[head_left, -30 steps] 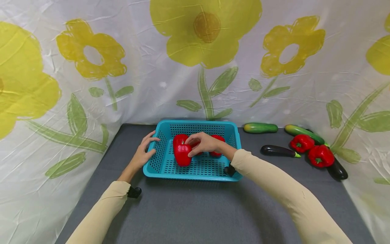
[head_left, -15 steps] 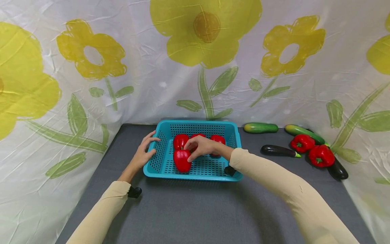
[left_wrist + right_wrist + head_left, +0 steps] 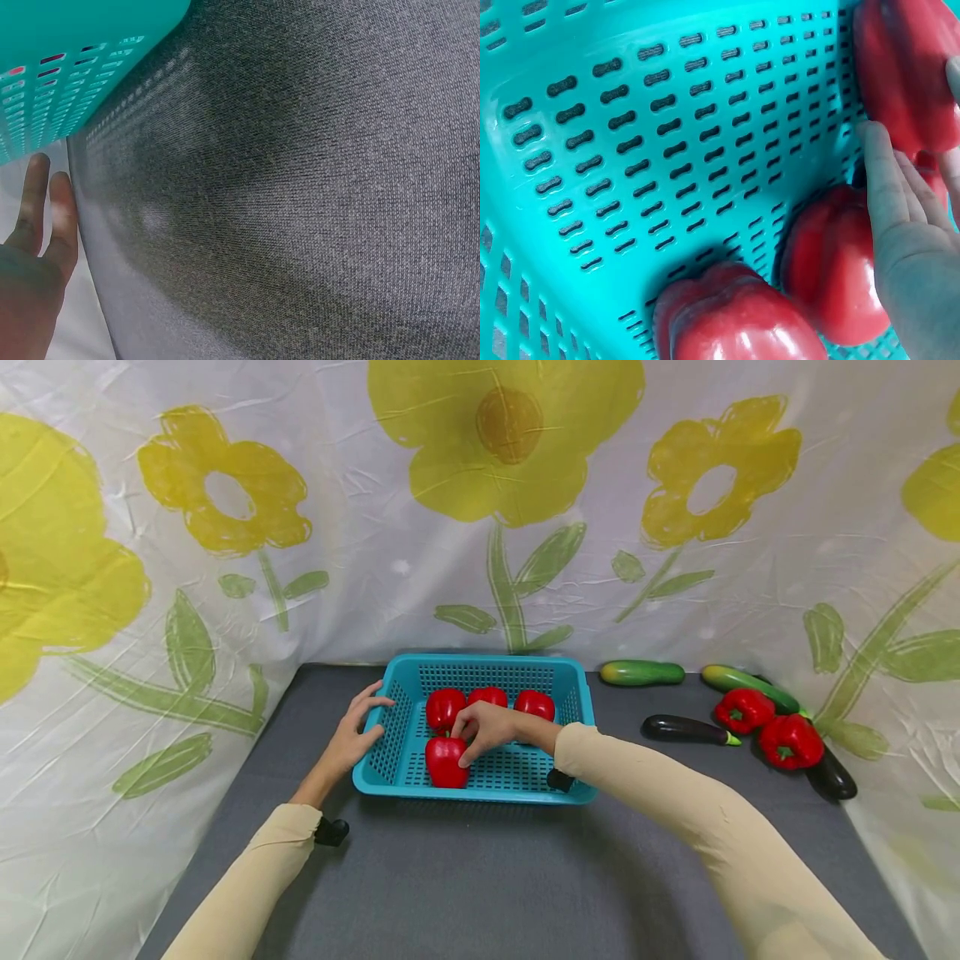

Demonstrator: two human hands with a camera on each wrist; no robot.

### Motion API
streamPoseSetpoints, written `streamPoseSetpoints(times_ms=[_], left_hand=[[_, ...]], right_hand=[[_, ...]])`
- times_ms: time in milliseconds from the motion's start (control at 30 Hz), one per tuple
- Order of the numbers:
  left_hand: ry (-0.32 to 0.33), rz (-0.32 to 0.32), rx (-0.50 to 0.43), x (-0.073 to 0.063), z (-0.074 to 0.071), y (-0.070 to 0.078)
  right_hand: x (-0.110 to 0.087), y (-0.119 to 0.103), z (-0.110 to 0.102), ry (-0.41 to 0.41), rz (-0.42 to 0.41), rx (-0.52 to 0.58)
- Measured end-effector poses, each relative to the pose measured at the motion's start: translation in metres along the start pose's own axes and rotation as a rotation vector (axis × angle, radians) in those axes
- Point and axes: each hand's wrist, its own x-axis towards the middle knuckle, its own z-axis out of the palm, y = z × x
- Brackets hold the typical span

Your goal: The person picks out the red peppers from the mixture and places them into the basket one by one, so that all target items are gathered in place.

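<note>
In the head view, a blue plastic basket [image 3: 480,796] stands on the dark table with several red bell peppers in it. My right hand [image 3: 487,729] pinches the nearest red bell pepper [image 3: 444,764] at its top and right side, low in the basket's left half. Behind it sit a second bell pepper [image 3: 444,706], a third bell pepper [image 3: 489,695] and another bell pepper [image 3: 535,703]. The right wrist view shows the gripped pepper [image 3: 907,71] at the upper right. My left hand [image 3: 354,731] is at the basket's left rim, its fingers extended against the outside.
On the right of the table lie a cucumber [image 3: 641,673], an eggplant [image 3: 684,729], a second cucumber [image 3: 750,687], two bell peppers [image 3: 791,742] and another eggplant [image 3: 831,778]. A flowered cloth [image 3: 360,552] hangs behind the table.
My right hand has brought the gripped bell pepper towards me in the basket, away from the pepper behind it. My left hand has stayed at the rim.
</note>
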Motion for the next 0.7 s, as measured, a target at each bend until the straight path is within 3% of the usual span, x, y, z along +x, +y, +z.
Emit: streamPoseSetpoints(times_ms=[400,700], left_hand=[[-0.002,0.026,-0.003,-0.0002,-0.0002,0.0011],[-0.002,0.015,0.012,-0.0002,0.0005,0.0024]], right_hand=[[0.0000,-0.0054,0.0031,-0.011,0.074,0.019],[-0.0009,-0.0080,0.0036,-0.001,0.119,-0.069]])
